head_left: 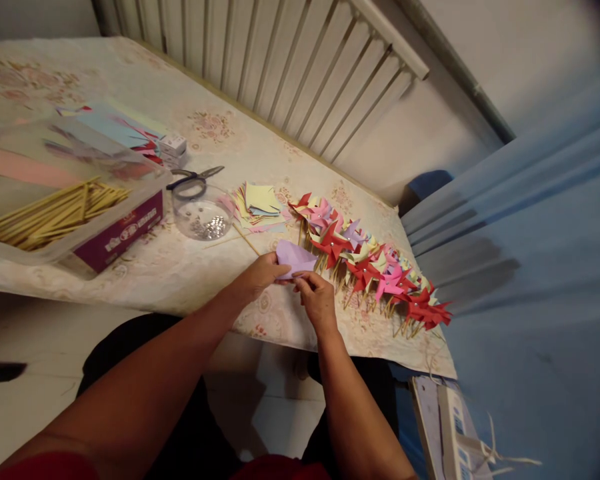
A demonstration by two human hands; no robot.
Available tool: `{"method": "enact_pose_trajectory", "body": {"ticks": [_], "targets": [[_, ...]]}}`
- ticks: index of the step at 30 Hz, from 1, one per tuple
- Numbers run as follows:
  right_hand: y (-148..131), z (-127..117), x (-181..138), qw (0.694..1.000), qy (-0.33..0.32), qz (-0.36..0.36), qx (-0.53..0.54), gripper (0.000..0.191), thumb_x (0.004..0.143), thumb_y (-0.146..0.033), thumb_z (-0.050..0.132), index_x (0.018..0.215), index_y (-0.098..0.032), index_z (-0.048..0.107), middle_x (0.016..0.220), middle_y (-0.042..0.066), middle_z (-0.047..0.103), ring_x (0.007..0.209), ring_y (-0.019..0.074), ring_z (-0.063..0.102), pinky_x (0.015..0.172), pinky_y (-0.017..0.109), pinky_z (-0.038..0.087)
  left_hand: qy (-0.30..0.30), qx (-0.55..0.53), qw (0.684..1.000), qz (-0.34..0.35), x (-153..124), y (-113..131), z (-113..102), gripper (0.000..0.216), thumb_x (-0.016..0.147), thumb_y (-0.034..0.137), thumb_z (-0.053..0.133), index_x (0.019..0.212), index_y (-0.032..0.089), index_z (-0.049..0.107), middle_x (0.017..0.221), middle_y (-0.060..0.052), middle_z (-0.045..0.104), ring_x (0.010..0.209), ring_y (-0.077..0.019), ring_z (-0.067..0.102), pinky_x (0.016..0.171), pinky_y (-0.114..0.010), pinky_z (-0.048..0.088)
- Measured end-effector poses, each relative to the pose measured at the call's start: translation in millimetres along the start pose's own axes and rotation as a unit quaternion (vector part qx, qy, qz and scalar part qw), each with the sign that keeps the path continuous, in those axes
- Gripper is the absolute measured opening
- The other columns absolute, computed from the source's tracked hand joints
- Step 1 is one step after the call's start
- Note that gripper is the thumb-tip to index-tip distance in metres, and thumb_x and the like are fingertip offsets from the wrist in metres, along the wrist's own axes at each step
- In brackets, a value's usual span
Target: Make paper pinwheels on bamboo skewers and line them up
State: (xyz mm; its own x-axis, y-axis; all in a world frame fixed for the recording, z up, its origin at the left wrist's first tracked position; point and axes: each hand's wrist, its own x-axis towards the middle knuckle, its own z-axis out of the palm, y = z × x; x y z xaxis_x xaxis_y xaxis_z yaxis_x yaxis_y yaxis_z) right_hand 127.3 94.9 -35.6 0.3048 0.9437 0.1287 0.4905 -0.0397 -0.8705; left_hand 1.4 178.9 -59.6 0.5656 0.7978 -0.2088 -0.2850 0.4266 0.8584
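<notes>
A lilac paper square (295,258), partly folded, is pinched between both hands above the table's near edge. My left hand (263,275) grips its left side with closed fingers. My right hand (318,299) pinches its lower right corner. Just behind the paper lies a thin wooden stick (245,239). To the right a long row of finished paper pinwheels (375,267) on sticks runs along the table. A stack of cut coloured paper squares (258,204) lies behind the hands.
A clear round tub holding small shiny pins (203,217) stands left of the paper stack, with scissors (195,177) behind it. A clear box of wooden sticks (60,210) sits at the left on a purple carton. A radiator (300,60) lines the wall; blue fabric (540,267) fills the right.
</notes>
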Motion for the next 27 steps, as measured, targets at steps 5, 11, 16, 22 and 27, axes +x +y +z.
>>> {"method": "enact_pose_trajectory", "body": {"ticks": [5,11,16,22,27], "targets": [[-9,6,1,0.993,-0.019,0.077,0.089,0.023,0.081,-0.037,0.057,0.066,-0.020,0.060,0.058,-0.004,0.062,0.035,0.0075,0.042,0.038,0.022,0.030,-0.019,0.018,1.000,0.012,-1,-1,1,0.021,0.064,0.024,0.067,0.082,0.013,0.062,0.072,0.000,0.065,0.063,-0.0115,0.059,0.067,-0.025,0.050],[-6,15,3,0.973,0.020,0.141,0.179,0.021,0.071,-0.038,0.065,0.070,-0.020,0.057,0.058,-0.005,0.063,0.034,0.0064,0.043,0.036,0.020,0.023,-0.017,0.003,1.000,0.008,-5,2,4,0.031,0.060,0.028,0.072,0.085,0.013,0.062,0.075,-0.001,0.066,0.066,-0.0123,0.060,0.069,-0.027,0.050],[-8,19,4,0.961,0.011,0.180,0.208,0.026,0.068,-0.045,0.063,0.071,-0.020,0.055,0.056,-0.005,0.062,0.034,0.0076,0.046,0.034,0.019,0.019,-0.018,0.007,1.000,0.016,-5,3,5,0.024,0.062,0.027,0.069,0.079,0.013,0.062,0.067,0.001,0.062,0.060,-0.0104,0.055,0.061,-0.023,0.045],[-12,21,4,0.958,0.041,0.201,0.201,0.021,0.063,-0.037,0.066,0.066,-0.019,0.054,0.051,-0.004,0.061,0.035,0.0079,0.048,0.034,0.018,0.022,-0.013,0.035,0.999,0.022,-4,1,4,0.019,0.060,0.024,0.066,0.076,0.013,0.063,0.065,0.002,0.061,0.060,-0.0109,0.052,0.056,-0.021,0.039],[-10,24,5,0.955,0.071,0.213,0.193,0.016,0.061,-0.032,0.064,0.065,-0.019,0.054,0.049,-0.005,0.060,0.036,0.0091,0.051,0.034,0.018,0.024,-0.018,0.034,0.999,0.023,-3,1,4,0.021,0.057,0.022,0.064,0.076,0.013,0.063,0.066,0.002,0.061,0.060,-0.0103,0.050,0.056,-0.021,0.039]]}}
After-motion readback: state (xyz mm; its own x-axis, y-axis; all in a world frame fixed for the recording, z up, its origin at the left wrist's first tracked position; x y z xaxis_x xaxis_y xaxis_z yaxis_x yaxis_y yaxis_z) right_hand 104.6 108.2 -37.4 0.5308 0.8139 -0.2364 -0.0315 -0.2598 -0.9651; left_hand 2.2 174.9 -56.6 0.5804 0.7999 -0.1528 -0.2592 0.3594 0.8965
